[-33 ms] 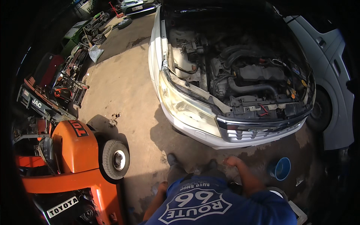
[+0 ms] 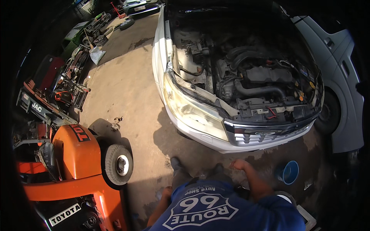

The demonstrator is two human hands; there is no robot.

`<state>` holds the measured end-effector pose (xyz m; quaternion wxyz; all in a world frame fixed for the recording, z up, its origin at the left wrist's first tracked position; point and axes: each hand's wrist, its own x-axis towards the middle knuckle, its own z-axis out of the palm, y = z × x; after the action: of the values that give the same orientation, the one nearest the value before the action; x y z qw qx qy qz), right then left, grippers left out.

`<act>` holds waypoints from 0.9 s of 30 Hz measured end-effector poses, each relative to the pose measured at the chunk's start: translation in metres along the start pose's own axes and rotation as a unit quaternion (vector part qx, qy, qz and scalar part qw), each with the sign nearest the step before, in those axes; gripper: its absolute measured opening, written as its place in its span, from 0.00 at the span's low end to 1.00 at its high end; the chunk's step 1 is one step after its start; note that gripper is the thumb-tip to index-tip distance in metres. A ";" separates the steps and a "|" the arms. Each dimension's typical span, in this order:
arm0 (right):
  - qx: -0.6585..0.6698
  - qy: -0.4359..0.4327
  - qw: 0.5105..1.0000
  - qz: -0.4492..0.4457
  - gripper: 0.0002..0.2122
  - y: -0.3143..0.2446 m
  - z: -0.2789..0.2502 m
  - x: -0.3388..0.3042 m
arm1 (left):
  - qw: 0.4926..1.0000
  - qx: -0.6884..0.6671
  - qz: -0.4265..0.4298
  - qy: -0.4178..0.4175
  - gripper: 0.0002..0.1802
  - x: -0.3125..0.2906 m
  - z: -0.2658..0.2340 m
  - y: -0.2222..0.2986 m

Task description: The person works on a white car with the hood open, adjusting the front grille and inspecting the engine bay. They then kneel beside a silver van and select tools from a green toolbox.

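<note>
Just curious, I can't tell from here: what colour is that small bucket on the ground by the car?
The bucket is blue; the head view shows it.

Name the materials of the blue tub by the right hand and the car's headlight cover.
Blue tub: likely plastic, matte, uniformly coloured with a thin rim. Headlight cover: clear plastic, probably, yellowed and hazy rather than glossy.

Sunlit stained concrete floor (image 2: 127, 88)

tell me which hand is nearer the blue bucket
Right. The right hand hangs in front of the body, left of the blue bucket on the ground. The left hand is at the person's other side, farther away.
</note>
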<state>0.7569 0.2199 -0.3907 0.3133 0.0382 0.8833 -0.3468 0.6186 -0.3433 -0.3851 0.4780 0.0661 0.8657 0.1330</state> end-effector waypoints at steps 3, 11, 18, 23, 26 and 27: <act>0.095 0.004 0.986 0.139 0.19 -0.046 -0.043 0.008 | 0.977 0.191 0.083 -0.051 0.29 0.035 -0.037 -0.020; 0.229 0.097 0.968 0.042 0.18 -0.285 -0.149 0.081 | 0.988 -0.112 0.080 0.075 0.21 0.109 -0.192 -0.103; 0.226 0.369 0.898 0.079 0.13 -0.389 -0.244 0.080 | 0.924 -0.373 -0.049 0.068 0.21 0.144 -0.371 -0.045; 0.173 0.575 0.789 0.126 0.10 -0.353 -0.284 0.080 | 0.922 -0.358 0.132 0.069 0.20 0.148 -0.445 0.110; 0.166 0.649 0.724 0.167 0.09 -0.319 -0.301 0.098 | 0.917 -0.325 0.226 0.052 0.17 0.140 -0.471 0.213; 0.159 0.652 0.712 0.205 0.09 -0.310 -0.306 0.105 | 0.917 -0.311 0.247 0.044 0.17 0.132 -0.479 0.243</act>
<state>0.4231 0.1647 -0.0969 -0.2879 0.4841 0.7707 -0.2981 0.1400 -0.1593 -0.1781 0.3880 0.1200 0.7571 0.5117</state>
